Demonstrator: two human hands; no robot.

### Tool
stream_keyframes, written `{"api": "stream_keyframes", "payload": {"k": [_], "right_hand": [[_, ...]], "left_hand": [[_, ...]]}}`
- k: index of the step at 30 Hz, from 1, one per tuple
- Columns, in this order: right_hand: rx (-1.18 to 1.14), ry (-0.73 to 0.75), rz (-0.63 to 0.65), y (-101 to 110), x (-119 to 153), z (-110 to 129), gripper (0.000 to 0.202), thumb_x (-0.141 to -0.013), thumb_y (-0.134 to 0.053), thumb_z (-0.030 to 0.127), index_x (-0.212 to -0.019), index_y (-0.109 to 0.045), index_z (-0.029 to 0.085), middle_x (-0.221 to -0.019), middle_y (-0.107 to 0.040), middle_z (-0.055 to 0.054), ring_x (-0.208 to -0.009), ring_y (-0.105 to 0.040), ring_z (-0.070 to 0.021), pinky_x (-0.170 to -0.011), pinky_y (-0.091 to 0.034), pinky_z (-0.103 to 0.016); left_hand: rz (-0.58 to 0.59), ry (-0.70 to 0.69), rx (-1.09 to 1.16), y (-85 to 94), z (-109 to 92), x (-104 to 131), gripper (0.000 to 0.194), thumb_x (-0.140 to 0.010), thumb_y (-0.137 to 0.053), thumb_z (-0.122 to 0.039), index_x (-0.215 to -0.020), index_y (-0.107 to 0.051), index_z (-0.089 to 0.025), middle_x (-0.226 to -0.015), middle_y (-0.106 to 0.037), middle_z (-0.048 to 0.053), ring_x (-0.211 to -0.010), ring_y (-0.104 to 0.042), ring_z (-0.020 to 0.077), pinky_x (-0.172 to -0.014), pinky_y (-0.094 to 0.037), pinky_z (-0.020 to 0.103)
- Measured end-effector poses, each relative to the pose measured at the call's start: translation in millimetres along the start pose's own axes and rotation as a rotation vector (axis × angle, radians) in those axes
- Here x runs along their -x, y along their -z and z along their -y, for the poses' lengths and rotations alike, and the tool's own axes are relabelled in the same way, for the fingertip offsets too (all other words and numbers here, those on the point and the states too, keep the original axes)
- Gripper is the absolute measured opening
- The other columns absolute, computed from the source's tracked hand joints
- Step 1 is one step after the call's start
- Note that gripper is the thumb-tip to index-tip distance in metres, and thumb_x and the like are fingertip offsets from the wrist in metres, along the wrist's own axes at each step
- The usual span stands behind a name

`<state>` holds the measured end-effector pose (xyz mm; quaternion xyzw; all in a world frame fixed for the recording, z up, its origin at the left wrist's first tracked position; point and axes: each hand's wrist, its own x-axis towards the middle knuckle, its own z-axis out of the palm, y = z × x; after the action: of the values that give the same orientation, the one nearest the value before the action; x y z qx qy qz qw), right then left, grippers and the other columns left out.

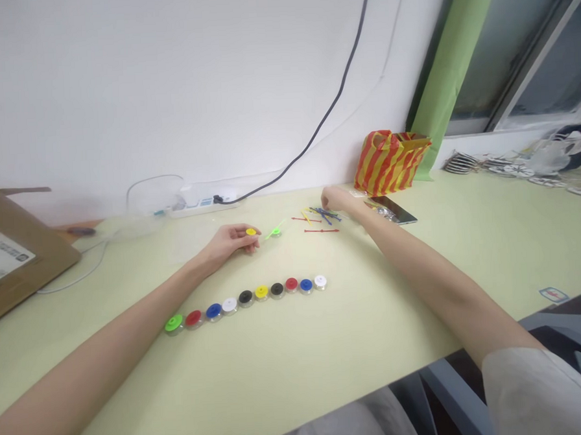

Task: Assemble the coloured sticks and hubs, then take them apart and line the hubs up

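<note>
My left hand [236, 238] is closed around a small round piece with a yellow top [251, 232]. Just right of it, a thin light-green stick [275, 229] lies by a green-topped piece [276, 232]. My right hand [335, 199] is over a small pile of blue, yellow and dark sticks [325, 214], its fingers bent and partly hidden. Two red sticks [321, 231] lie beside the pile. Nearer to me, a slanting row of round clear pieces with coloured tops runs from a green one [174, 323] to a white one [320, 281].
A cardboard box [24, 251] stands at the left. Against the wall are a power strip [202, 207] and a black cable [333, 101]. A striped bag [389, 162] and a dark flat device [392, 209] are at the back right, with stacked discs [460, 162] farther right.
</note>
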<state>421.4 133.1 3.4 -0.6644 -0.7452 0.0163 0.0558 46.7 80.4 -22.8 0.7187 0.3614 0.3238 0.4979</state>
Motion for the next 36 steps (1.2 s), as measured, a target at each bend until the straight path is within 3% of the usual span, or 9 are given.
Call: {"api": "stream_keyframes", "payload": {"k": [7,15,20,27,31,36], "right_hand": [[0.015,-0.017,-0.151,6,8,3,0.027,-0.086,-0.059,0.006,-0.106,-0.076,0.012,-0.11,-0.075,-0.017,-0.091,-0.068,-0.0215,-0.076,-0.045,-0.026],[-0.075,0.065,-0.271,17,-2,16,0.026,-0.086,-0.056,0.005,-0.104,-0.074,0.013,-0.104,-0.075,-0.012,-0.093,-0.065,-0.0197,-0.08,-0.044,-0.026],[-0.414,0.369,-0.37,27,-2,57,0.024,-0.082,-0.067,0.011,-0.106,-0.073,0.011,-0.094,-0.076,-0.009,-0.083,-0.066,-0.0172,-0.076,-0.047,-0.026],[-0.6,0.708,-0.19,15,39,140,0.006,-0.078,-0.075,0.017,-0.083,-0.074,0.013,-0.082,-0.074,-0.004,-0.076,-0.064,-0.0155,-0.071,-0.046,-0.026],[-0.651,0.75,-0.139,3,53,162,0.003,-0.079,-0.075,0.012,-0.081,-0.073,0.013,-0.076,-0.071,-0.002,-0.072,-0.062,-0.014,-0.067,-0.043,-0.024],[-0.669,0.685,-0.278,-11,56,171,0.01,-0.08,-0.073,0.006,-0.075,-0.07,0.014,-0.076,-0.069,0.0,-0.071,-0.058,-0.0125,-0.067,-0.038,-0.024]], "left_hand": [[0.002,0.0,0.005,-0.5,0,0,0.04,-0.079,-0.085,-0.044,-0.104,-0.076,-0.014,-0.084,-0.075,0.01,-0.067,-0.065,0.0155,-0.067,-0.057,0.029],[-0.005,-0.002,0.002,-1.4,1,1,0.04,-0.077,-0.088,-0.043,-0.102,-0.077,-0.014,-0.082,-0.076,0.01,-0.067,-0.067,0.0163,-0.069,-0.058,0.031],[0.001,0.037,0.017,-5.8,-3,3,0.041,-0.073,-0.09,-0.04,-0.1,-0.077,-0.011,-0.082,-0.077,0.012,-0.065,-0.069,0.0173,-0.068,-0.058,0.031],[0.009,0.037,0.029,-9.6,-6,7,0.04,-0.073,-0.09,-0.04,-0.097,-0.078,-0.01,-0.085,-0.078,0.014,-0.068,-0.071,0.0197,-0.071,-0.059,0.034],[0.031,-0.005,0.019,-9.3,-6,8,0.037,-0.074,-0.089,-0.043,-0.091,-0.079,-0.011,-0.086,-0.078,0.014,-0.071,-0.071,0.0209,-0.074,-0.06,0.035],[0.021,-0.037,0.025,-8.2,-2,6,0.038,-0.073,-0.09,-0.044,-0.09,-0.079,-0.011,-0.083,-0.078,0.012,-0.07,-0.071,0.0203,-0.073,-0.06,0.034]]}}
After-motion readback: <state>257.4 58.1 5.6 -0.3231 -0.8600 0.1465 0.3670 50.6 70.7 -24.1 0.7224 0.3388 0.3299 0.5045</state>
